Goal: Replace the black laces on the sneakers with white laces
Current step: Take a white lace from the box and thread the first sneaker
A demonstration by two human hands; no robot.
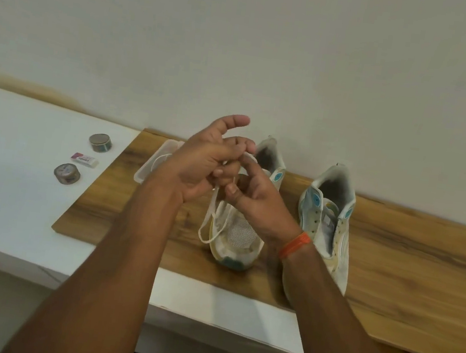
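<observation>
White lace (212,203) | L hand (197,165) + R hand (252,196) fingers pinching it | raised above sneaker (235,236)

One short printed word is borne by the small white and pink eraser (85,159) lying on the white desk (18,177) (the letters are too blurred to be read). No legible text, number or brand mark is shown on anything else.

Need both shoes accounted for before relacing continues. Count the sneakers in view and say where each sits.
2. One sneaker sits on the wooden board under both hands, which hold a white lace. The other sneaker stands to its right, unlaced. None seem hidden.
</observation>
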